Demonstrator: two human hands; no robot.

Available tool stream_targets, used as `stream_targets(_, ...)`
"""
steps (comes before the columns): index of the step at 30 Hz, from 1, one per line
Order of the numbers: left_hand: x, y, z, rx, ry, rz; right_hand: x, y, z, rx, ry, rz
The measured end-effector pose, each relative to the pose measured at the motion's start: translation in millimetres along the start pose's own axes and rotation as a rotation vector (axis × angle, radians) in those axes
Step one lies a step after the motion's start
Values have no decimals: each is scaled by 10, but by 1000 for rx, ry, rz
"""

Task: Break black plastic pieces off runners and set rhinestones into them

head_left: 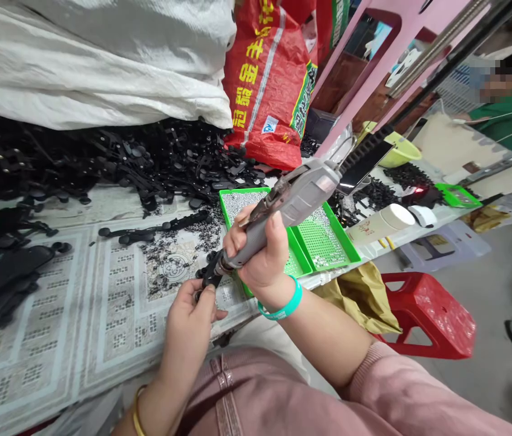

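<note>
My right hand point(260, 251) is wrapped around a grey electric screwdriver point(295, 197), whose tip points down and left. That tip meets a small black plastic part point(209, 277) pinched in the fingers of my left hand point(192, 315). Both hands hover over the near edge of a table covered with a patterned cloth point(78, 309). A teal band sits on my right wrist and a gold bangle on my left. Just behind the tool lie green trays point(324, 239) filled with small screws.
A heap of black plastic parts point(115, 157) covers the back of the table under white sacks point(101, 54) and a red sack point(269, 79). A red stool point(428, 315) stands at the right. A paper cup point(380, 224) and a green bowl point(401, 151) sit farther right, near another person in green point(510, 112).
</note>
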State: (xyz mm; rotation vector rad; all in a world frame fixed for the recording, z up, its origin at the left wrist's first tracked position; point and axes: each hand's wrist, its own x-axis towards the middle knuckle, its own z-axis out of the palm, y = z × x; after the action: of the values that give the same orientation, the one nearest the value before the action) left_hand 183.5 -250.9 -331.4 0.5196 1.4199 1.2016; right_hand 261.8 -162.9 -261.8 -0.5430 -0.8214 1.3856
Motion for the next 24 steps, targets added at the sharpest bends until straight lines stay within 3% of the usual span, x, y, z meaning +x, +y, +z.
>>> stream_targets(24, 7, 40, 18, -45, -14, -26, -70, 48, -42, -95, -133, 14)
